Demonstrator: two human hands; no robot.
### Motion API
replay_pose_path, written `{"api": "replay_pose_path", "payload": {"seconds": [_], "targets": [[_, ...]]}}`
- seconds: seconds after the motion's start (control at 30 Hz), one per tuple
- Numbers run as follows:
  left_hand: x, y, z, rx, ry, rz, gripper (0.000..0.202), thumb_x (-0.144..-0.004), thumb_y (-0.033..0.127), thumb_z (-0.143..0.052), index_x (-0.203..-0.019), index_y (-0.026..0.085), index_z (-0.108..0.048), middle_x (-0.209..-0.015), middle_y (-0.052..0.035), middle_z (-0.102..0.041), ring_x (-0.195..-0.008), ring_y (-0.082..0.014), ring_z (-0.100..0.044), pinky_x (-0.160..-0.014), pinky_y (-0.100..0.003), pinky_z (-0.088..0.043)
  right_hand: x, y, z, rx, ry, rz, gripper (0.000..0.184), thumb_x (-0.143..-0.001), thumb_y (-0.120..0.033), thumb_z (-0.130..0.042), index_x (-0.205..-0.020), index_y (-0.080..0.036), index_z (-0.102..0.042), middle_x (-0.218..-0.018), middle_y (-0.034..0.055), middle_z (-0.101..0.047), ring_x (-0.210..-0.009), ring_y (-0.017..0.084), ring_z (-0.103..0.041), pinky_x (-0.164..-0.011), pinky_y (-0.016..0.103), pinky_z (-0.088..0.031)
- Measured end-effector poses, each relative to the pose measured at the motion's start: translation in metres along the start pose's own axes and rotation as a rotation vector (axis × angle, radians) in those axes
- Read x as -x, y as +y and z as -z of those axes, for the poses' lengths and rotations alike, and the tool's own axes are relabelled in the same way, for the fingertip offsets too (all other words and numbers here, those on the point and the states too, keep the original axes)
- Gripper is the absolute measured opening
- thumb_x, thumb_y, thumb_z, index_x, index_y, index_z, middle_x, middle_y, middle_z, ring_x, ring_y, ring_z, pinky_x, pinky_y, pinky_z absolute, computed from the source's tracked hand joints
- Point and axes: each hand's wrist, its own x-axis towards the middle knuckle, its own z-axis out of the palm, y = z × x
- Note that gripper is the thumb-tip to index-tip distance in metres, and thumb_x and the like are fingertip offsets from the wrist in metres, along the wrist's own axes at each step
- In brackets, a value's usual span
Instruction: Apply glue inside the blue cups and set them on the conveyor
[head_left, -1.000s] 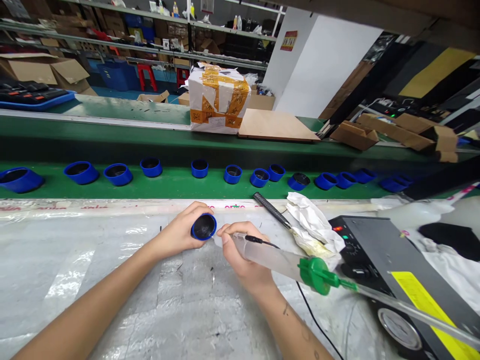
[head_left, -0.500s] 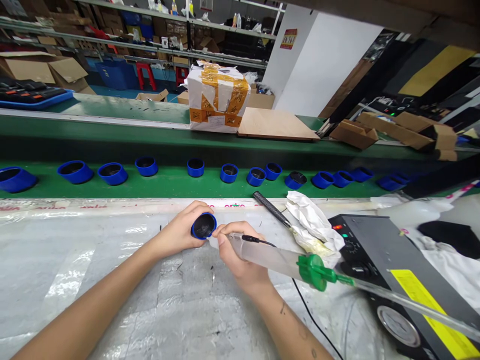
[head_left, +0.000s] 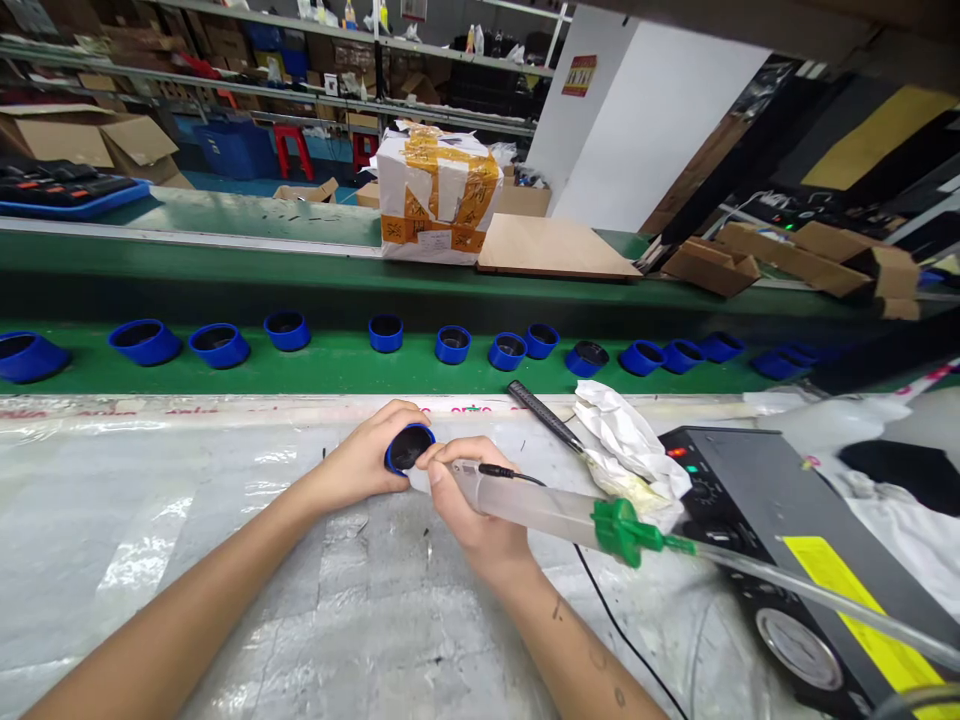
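Observation:
My left hand (head_left: 377, 452) is closed around a blue-rimmed round cup-like part (head_left: 409, 449) with a black inside, its opening tilted toward me. In my right hand (head_left: 476, 510) is a translucent glue-dispensing syringe (head_left: 544, 508), gripped like a pen near its front end. The syringe's tip is at the lower right rim of the blue part; whether it touches is hidden by my fingers. A green cap (head_left: 626, 532) closes the syringe's rear, where a clear hose runs off to the right. A black cable plugs into the syringe's side.
Several similar blue parts (head_left: 454, 344) stand along the green conveyor (head_left: 337, 365) beyond the worktable. To my right are a black-handled tool (head_left: 544, 412), crumpled white paper (head_left: 622, 440) and a grey dispenser box (head_left: 810, 540) with a gauge. A taped carton (head_left: 439, 195) sits farther back.
My right hand and the syringe have shifted slightly left, along the rim of the held part. The parts on the conveyor have drifted a little to the left.

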Motion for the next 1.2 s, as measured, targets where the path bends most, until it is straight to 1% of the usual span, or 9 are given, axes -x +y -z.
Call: {"api": "replay_pose_path", "payload": {"seconds": [0.1, 0.27, 0.37, 0.53, 0.67, 0.8, 1.0, 1.2], "targets": [[0.0, -0.001, 0.0, 0.003, 0.001, -0.008, 0.047, -0.08, 0.014, -0.076, -0.121, 0.023, -0.055, -0.126, -0.0077, -0.055, -0.122, -0.0272, -0.058, -0.103, -0.04, -0.05, -0.001, -0.001, -0.003, -0.029, 0.021, 0.007, 0.002, -0.084, -0.022, -0.067, -0.083, -0.024, -0.066, -0.081, 0.0022, -0.08, -0.075, 0.02, -0.077, -0.072, 0.03, -0.059], [0.001, 0.001, 0.001, 0.015, -0.003, -0.017, 0.045, -0.081, 0.014, -0.075, -0.12, 0.024, -0.056, -0.124, -0.0071, -0.057, -0.12, -0.0262, -0.058, -0.102, -0.039, -0.05, -0.001, -0.001, -0.007, -0.006, 0.055, 0.009, 0.002, -0.083, -0.023, -0.068, -0.082, -0.024, -0.066, -0.081, 0.0027, -0.079, -0.079, 0.021, -0.077, -0.075, 0.033, -0.058], [0.0, 0.003, 0.002, 0.026, 0.004, -0.012, 0.044, -0.081, 0.014, -0.074, -0.12, 0.023, -0.056, -0.124, -0.0073, -0.057, -0.119, -0.0261, -0.059, -0.102, -0.039, -0.05, -0.003, 0.0, -0.008, -0.034, 0.053, 0.022, 0.002, -0.084, -0.023, -0.068, -0.083, -0.024, -0.066, -0.083, 0.0021, -0.079, -0.078, 0.02, -0.076, -0.075, 0.032, -0.058], [-0.002, 0.006, 0.003, 0.026, 0.005, -0.003, 0.041, -0.081, 0.015, -0.074, -0.118, 0.022, -0.057, -0.122, -0.0077, -0.058, -0.117, -0.0265, -0.06, -0.1, -0.04, -0.051, -0.003, 0.003, -0.009, -0.068, 0.064, 0.032, 0.004, -0.086, -0.022, -0.069, -0.086, -0.024, -0.066, -0.085, 0.0016, -0.079, -0.08, 0.019, -0.076, -0.08, 0.033, -0.057], [-0.002, 0.008, 0.003, 0.03, 0.006, -0.01, 0.039, -0.082, 0.016, -0.074, -0.118, 0.022, -0.058, -0.121, -0.0075, -0.058, -0.116, -0.0256, -0.06, -0.1, -0.039, -0.051, -0.002, 0.006, -0.01, -0.122, 0.066, 0.034, 0.006, -0.087, -0.02, -0.07, -0.089, -0.025, -0.066, -0.087, 0.0008, -0.078, -0.08, 0.018, -0.075, -0.077, 0.032, -0.057], [-0.002, 0.006, 0.003, 0.021, 0.004, -0.02, 0.039, -0.082, 0.014, -0.073, -0.117, 0.023, -0.058, -0.121, -0.007, -0.06, -0.117, -0.0259, -0.06, -0.101, -0.04, -0.051, -0.005, 0.008, -0.012, -0.16, 0.093, 0.022, 0.006, -0.087, -0.021, -0.07, -0.09, -0.025, -0.066, -0.09, 0.0023, -0.078, -0.087, 0.021, -0.075, -0.084, 0.036, -0.058], [-0.001, 0.004, 0.003, 0.034, 0.01, -0.019, 0.045, -0.08, 0.011, -0.074, -0.119, 0.025, -0.057, -0.126, -0.0069, -0.06, -0.123, -0.0274, -0.058, -0.105, -0.042, -0.05, -0.008, 0.008, -0.014, -0.167, 0.127, 0.021, 0.007, -0.087, -0.021, -0.069, -0.09, -0.025, -0.065, -0.089, 0.0032, -0.077, -0.088, 0.022, -0.074, -0.086, 0.04, -0.057], [-0.001, 0.005, 0.003, 0.04, 0.005, -0.011, 0.051, -0.077, 0.005, -0.069, -0.122, 0.025, -0.057, -0.127, -0.0066, -0.06, -0.124, -0.0264, -0.059, -0.107, -0.042, -0.049, -0.011, 0.008, -0.012, -0.196, 0.145, 0.08, 0.009, -0.089, -0.017, -0.067, -0.09, -0.025, -0.065, -0.091, 0.0009, -0.077, -0.09, 0.02, -0.074, -0.089, 0.038, -0.056]]}}
